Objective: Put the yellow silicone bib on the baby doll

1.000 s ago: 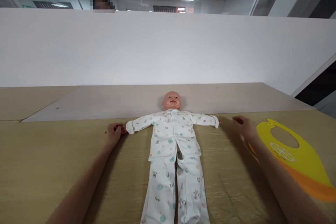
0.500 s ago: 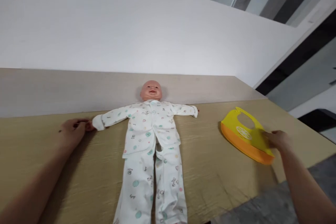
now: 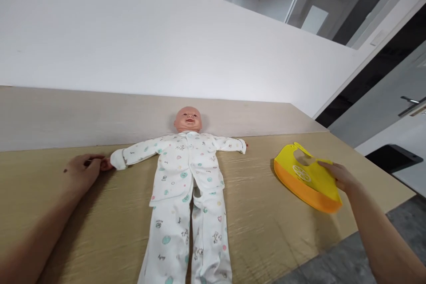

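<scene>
A baby doll (image 3: 188, 168) lies on its back in a white printed pyjama set, arms spread, head toward the wall. My left hand (image 3: 80, 173) is closed on the doll's small hand (image 3: 106, 164), thumb and fingers pinching it by the cuff. To the doll's right is a yellow silicone bib (image 3: 308, 177) with an orange catch pocket and a white fruit-slice print. My right hand (image 3: 337, 175) grips this bib at its right upper edge, fingers over the front beside the neck opening. One neck strap end looks partly hidden.
The doll rests on a tan-covered table (image 3: 259, 213) whose right front edge drops to a grey floor. A pale raised panel (image 3: 66, 115) runs along the back, against a white wall (image 3: 149, 40). A black phone-like object (image 3: 392, 157) is at the far right.
My right hand has shifted up and left along the bib's edge, closer to the neck opening. My left hand keeps hold of the doll's hand. The view has turned slightly right.
</scene>
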`<state>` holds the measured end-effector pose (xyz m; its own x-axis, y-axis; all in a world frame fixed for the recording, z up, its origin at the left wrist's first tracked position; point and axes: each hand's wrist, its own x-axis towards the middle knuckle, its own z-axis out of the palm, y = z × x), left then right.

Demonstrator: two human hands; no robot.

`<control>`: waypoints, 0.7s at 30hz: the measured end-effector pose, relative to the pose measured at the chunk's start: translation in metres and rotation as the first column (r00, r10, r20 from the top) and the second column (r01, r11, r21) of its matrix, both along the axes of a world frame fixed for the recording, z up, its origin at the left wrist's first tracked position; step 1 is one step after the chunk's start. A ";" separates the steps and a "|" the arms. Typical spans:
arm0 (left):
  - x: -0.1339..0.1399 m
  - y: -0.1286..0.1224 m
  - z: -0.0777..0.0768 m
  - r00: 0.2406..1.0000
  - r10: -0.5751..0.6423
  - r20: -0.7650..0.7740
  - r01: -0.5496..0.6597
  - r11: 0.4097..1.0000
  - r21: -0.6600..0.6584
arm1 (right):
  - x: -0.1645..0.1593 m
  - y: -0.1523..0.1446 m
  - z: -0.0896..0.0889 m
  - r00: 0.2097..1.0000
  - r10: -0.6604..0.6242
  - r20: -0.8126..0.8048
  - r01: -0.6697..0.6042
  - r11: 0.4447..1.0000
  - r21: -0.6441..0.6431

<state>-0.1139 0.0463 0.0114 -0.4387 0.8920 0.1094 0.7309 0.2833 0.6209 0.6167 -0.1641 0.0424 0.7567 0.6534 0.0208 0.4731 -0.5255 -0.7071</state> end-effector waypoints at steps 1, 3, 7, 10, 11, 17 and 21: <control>-0.001 0.001 -0.002 1.000 -0.004 0.011 0.004 1.000 0.001 | -0.006 0.002 0.007 0.979 -0.044 -0.198 0.054 0.998 0.041; -0.003 0.004 -0.006 0.999 -0.029 0.032 0.028 0.999 0.023 | -0.018 0.006 0.024 0.886 -0.104 -0.452 0.168 0.980 0.105; -0.010 0.007 -0.018 0.995 -0.075 0.073 0.065 0.990 0.123 | -0.053 0.018 0.071 0.875 0.000 -0.485 0.107 0.975 0.193; -0.013 0.005 -0.023 0.993 -0.085 0.086 0.071 0.986 0.153 | -0.102 0.026 0.116 0.867 0.095 -0.489 0.041 0.964 0.262; -0.013 0.004 -0.023 0.993 -0.085 0.081 0.070 0.982 0.173 | -0.122 0.028 0.131 0.855 0.120 -0.505 0.020 0.965 0.263; 0.016 -0.015 0.008 0.982 -0.190 0.012 0.170 0.905 0.390 | -0.224 0.043 0.184 0.830 0.312 -0.461 -0.110 0.904 0.413; 0.065 -0.037 0.048 0.927 -0.348 0.139 0.245 0.844 0.477 | -0.274 0.074 0.174 0.613 0.668 -0.422 -0.306 0.692 0.654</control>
<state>-0.0493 0.0096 0.0597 -0.2189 0.8610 0.4591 0.5715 -0.2683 0.7755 0.3426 -0.0897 0.2163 0.2793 0.9525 0.1211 -0.0647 0.1445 -0.9874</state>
